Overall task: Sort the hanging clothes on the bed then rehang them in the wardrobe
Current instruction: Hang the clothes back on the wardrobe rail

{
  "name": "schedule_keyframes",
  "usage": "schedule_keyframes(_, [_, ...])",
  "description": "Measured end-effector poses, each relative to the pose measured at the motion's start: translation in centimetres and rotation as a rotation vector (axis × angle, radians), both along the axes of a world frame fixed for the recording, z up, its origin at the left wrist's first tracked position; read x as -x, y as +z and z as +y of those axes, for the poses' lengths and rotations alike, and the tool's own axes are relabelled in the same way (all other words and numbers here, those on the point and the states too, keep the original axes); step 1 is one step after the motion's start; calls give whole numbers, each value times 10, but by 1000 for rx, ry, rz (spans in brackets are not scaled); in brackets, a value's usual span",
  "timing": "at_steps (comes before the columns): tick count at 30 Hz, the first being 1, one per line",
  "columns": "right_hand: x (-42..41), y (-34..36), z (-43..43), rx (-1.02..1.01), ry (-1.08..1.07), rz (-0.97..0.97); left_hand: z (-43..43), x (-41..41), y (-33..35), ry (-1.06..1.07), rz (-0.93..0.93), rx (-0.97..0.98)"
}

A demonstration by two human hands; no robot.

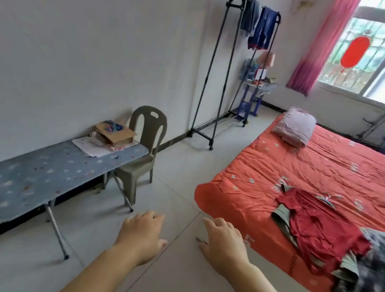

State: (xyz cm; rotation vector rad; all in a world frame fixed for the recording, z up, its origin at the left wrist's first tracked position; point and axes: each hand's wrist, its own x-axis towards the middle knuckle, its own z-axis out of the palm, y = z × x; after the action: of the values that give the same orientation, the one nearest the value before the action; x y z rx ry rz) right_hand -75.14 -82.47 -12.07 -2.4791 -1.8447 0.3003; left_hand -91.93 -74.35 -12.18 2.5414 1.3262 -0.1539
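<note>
The left hand and the right hand are both released, holding nothing above the floor, and the clothes lie heaped at the near edge of the bed.

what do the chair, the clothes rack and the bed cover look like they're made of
Chair: moulded plastic, matte grey-beige; one-piece shell with a cut-out grip slot.
Clothes rack: probably painted metal tubing, thin black poles on small castors.
Bed cover: quilted fabric, orange-red, with stitched lines and soft wrinkles.
</note>
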Motion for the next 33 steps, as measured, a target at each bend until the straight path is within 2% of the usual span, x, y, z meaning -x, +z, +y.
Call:
schedule_keyframes(10, [-218,-4,-136,-14,-260,-2,-95,-246,-4,-250,-18,-9])
schedule_keyframes(16, [-314,-11,-185,-11,-406,48,-130,-357,-6,-380,32,-1])
schedule_keyframes(24, [-423,-34,-200,10,-579,100,-108,-478,-28,-493,97,-5])
schedule_keyframes(33, [-551,-53,-140,110,-728,116,-22,-625,-52,-600,91,43])
